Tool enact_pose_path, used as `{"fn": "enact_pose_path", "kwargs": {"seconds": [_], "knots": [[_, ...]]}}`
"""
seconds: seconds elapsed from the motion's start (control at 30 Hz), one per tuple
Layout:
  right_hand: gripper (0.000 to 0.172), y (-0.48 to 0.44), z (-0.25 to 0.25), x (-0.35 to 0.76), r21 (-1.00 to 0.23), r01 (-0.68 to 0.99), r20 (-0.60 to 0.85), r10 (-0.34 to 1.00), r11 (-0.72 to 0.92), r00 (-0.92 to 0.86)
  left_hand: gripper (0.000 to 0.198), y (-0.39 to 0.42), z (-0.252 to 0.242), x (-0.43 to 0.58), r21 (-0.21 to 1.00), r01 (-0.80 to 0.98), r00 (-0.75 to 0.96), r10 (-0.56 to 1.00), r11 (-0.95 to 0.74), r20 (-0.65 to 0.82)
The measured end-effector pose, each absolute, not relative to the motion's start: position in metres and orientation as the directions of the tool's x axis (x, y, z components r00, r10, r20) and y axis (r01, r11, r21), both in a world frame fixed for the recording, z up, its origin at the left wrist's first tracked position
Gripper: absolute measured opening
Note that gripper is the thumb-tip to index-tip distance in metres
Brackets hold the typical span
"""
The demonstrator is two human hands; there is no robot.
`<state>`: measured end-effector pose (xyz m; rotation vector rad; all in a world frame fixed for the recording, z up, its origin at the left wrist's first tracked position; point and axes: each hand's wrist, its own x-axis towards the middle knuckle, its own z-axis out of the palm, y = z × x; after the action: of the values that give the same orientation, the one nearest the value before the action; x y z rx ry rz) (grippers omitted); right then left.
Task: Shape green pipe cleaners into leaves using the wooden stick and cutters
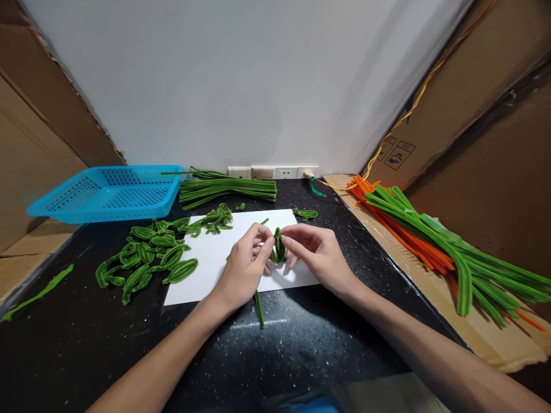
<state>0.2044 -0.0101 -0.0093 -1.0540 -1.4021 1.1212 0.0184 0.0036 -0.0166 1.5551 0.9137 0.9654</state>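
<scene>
Between my hands, above a white sheet of paper (196, 284), is a small green pipe cleaner loop (279, 248), bent into a leaf-like shape with a twisted top. My left hand (249, 258) pinches its left side, thumb and fingers together. From the right, the thumb and forefinger of my right hand (316, 249) grip it near the top. A loose green pipe cleaner (259, 310) sticks out below my left hand over the black tabletop. Left of the paper lies a pile of finished-looking green pipe cleaner leaves (161, 241), and several smaller looped pieces (219, 218) rest on its upper left corner.
A blue plastic basket (103, 215) stands at the back left. Behind the paper lies a bundle of dark green pipe cleaners (232, 189). Bright green (469, 261) and orange bundles (413, 246) lie on cardboard at right. Power sockets (286, 172) line the wall.
</scene>
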Motion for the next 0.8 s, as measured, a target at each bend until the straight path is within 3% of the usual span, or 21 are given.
{"fn": "enact_pose_path", "kwargs": {"seconds": [0.13,0.27,0.4,0.53,0.63,0.8], "knots": [[0.028,-0.012,-0.010,0.208,-0.943,0.146,0.293,0.954,0.299,-0.060,0.026,0.004,-0.016,0.018,0.998,-0.008,0.464,0.884,-0.060,0.057],[0.025,-0.012,-0.010,0.213,-0.912,0.213,0.337,0.936,0.351,-0.101,0.028,0.003,-0.014,0.020,0.999,-0.024,0.487,0.872,-0.047,0.053],[0.023,-0.013,-0.009,0.215,-0.881,0.294,0.353,0.929,0.370,-0.113,0.035,0.004,-0.012,0.022,0.994,-0.076,0.495,0.868,0.077,-0.029],[0.020,-0.015,-0.009,0.215,-0.842,0.374,0.354,0.922,0.388,-0.158,0.039,0.003,-0.009,0.021,0.987,-0.002,0.522,0.842,0.163,-0.138],[0.020,-0.016,-0.007,0.215,-0.810,0.413,0.352,0.908,0.417,-0.226,0.039,0.003,-0.008,0.020,0.993,0.034,0.494,0.861,0.118,-0.119],[0.025,-0.014,-0.006,0.214,-0.818,0.417,0.316,0.916,0.396,-0.248,0.028,0.004,-0.011,0.019,0.978,0.137,0.422,0.903,-0.155,0.084]]}}
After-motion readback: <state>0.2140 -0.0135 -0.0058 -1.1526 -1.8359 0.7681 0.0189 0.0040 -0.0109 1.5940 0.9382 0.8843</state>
